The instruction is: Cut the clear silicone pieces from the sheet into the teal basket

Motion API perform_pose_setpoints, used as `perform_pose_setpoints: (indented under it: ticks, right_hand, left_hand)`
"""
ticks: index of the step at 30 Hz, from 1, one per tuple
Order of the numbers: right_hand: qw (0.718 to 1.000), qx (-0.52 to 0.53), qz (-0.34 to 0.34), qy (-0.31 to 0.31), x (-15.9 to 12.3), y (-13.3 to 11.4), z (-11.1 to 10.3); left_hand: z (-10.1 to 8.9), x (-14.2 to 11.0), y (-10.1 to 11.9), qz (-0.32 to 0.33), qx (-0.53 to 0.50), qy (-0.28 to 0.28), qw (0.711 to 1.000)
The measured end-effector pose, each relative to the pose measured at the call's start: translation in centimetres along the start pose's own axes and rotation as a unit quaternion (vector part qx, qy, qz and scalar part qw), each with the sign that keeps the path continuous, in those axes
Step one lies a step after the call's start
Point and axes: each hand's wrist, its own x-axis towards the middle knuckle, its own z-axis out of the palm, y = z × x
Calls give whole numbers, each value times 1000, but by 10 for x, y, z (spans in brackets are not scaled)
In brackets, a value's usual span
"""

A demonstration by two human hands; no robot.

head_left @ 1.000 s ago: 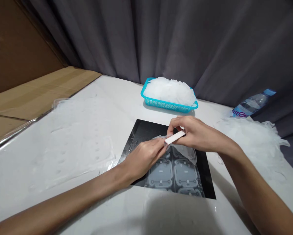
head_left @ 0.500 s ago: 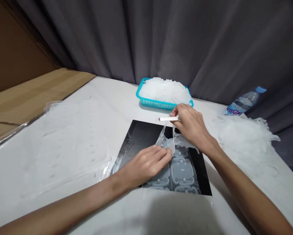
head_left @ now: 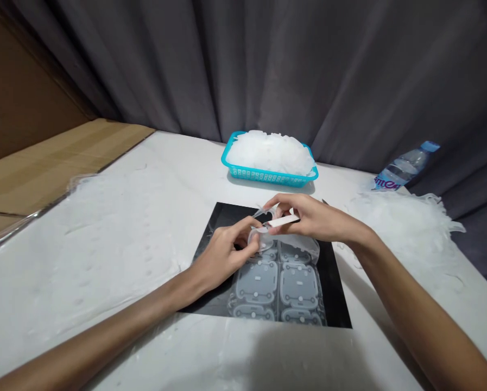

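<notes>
My left hand (head_left: 226, 251) pinches the near edge of a translucent moulded sheet (head_left: 258, 281) between thumb and fingers. Rounded rectangular panels with small round bosses are formed in this sheet, which lies on a black mat (head_left: 337, 296). Its far end is lifted and curled toward my hands. In my right hand (head_left: 308, 216) is a slim, flat white-handled tool (head_left: 283, 221), its narrow tip pointing left at the raised plastic beside my left fingertips. The tip is too small to make out, but it looks like a small cutter. A loose strip curls near my right fingertips.
Behind the mat stands a turquoise basket (head_left: 263, 175) heaped with translucent white pieces. Clear sheets (head_left: 116, 239) lie at left, near cardboard (head_left: 64, 157). On the right are a pile of translucent scraps (head_left: 410, 233) and a tilted water bottle (head_left: 406, 168). A grey curtain (head_left: 267, 65) hangs behind.
My right hand rose away from the mat, pulling plastic strips up, then came back down beside my left hand. My left fingers have shifted to pinch the sheet's raised edge.
</notes>
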Motion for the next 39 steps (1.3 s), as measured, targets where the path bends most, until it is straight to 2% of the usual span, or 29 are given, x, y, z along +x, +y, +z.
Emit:
perform_pose_setpoints:
  ticks: [4, 7, 11, 14, 18, 26, 32, 39]
  right_hand:
    - [999, 41, 2, -8, -1, 1, -3]
    - [999, 44, 7, 4, -1, 5, -4]
    - [998, 59, 5, 1, -4, 7, -6]
    - [998, 63, -24, -14, -8, 3, -9]
    - [997, 46, -60, -13, -12, -2, -15]
    - [997, 28, -75, 0, -15, 1, -16]
    - [997, 32, -66, -10, -16, -5, -15]
    - [998, 27, -50, -31, -21, -9, -19]
  left_hand:
    - [1, -1, 2, 31, 68, 37, 997]
    - [2, -3, 3, 84, 103, 62, 989]
    - [5, -5, 3, 183, 102, 114, 971]
    - [6, -8, 2, 226, 92, 121, 962]
    - [6, -13, 2, 250, 89, 124, 956]
    - [2, -16, 12, 294, 120, 142, 937]
    - [1, -20, 21, 311, 127, 148, 930]
    - [-2, -20, 21, 316, 119, 154, 928]
